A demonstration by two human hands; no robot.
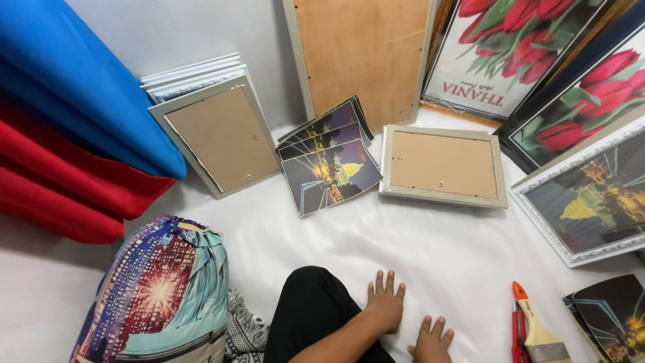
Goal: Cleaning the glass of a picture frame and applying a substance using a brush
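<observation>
Both hands lie flat and empty on the white sheet [430,255]: left hand [385,302], right hand [430,339]. Nearest, at three o'clock, a paintbrush [537,329]; at twelve, a face-down frame [443,166]. Reaching it calls for leaning forward, weight kept off the prints [329,168].

Both hands were laid flat on the white sheet [430,255] at the bottom centre of the frame, the left hand [385,304] just above the right hand [430,343]. A paintbrush [537,329] was seen at lower right, a face-down picture frame [443,166] and a stack of photo prints [330,168] at centre.
</observation>
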